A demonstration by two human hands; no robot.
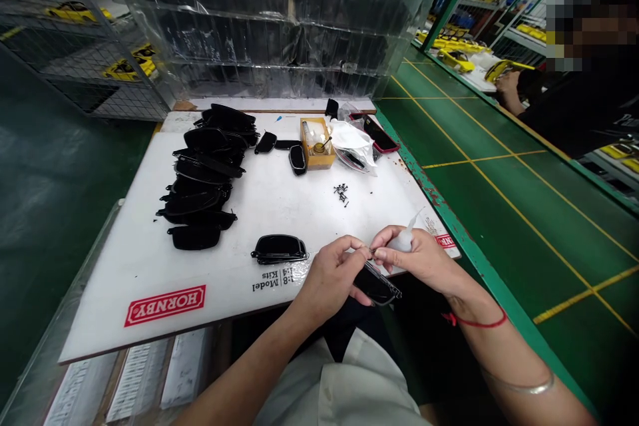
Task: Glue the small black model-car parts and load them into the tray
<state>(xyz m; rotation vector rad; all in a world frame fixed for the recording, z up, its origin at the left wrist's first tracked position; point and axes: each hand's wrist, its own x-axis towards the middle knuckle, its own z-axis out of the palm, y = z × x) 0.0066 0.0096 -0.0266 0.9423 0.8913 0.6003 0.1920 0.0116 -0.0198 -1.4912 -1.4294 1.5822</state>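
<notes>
My left hand [335,276] is closed on a glossy black panel [375,286], held tilted just past the table's front edge. In my right hand [424,259] sits a small translucent squeeze bottle [402,239] with a thin nozzle pointing up and away. My right thumb and forefinger pinch at the panel's upper end, close to the left fingertips; whatever tiny piece is between them is too small to make out. Another black panel [279,248] lies on the table left of my hands. Beyond them is a small heap of dark screw-like pieces [341,194].
Black parts are stacked in a row [207,176] on the white table [200,279]. Farther back stand a yellow box [318,161], a white plastic bag [352,143] and a phone [377,133]. Plastic-wrapped crates [269,33] rise behind. A person [584,100] works at the right.
</notes>
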